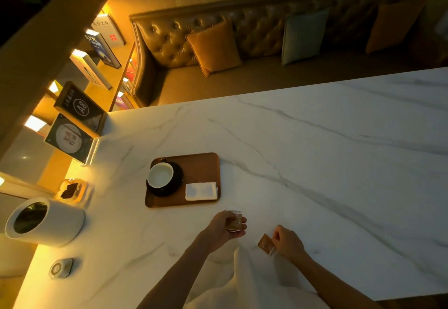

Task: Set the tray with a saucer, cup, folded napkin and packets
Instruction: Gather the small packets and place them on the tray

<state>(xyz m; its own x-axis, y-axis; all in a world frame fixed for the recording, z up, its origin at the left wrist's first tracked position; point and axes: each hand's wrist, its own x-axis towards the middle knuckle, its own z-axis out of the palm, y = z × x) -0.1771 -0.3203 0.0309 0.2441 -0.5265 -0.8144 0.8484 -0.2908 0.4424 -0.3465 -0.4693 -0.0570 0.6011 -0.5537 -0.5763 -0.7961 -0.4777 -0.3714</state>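
Two packets are held: the first packet (234, 222) in the left hand (224, 227), the second packet (266, 243) in the right hand (288, 240).
The first packet is gripped with the fingers curled round it, just in front of the brown tray (201, 163). The second packet is pinched at its edge, low over the marble table (339, 151); whether it touches the surface cannot be told. On the tray, the cup (160, 175) is seated on the dark saucer (178, 177) at the left side, and the folded napkin (201, 191) is laid just beside them, at the near right corner.
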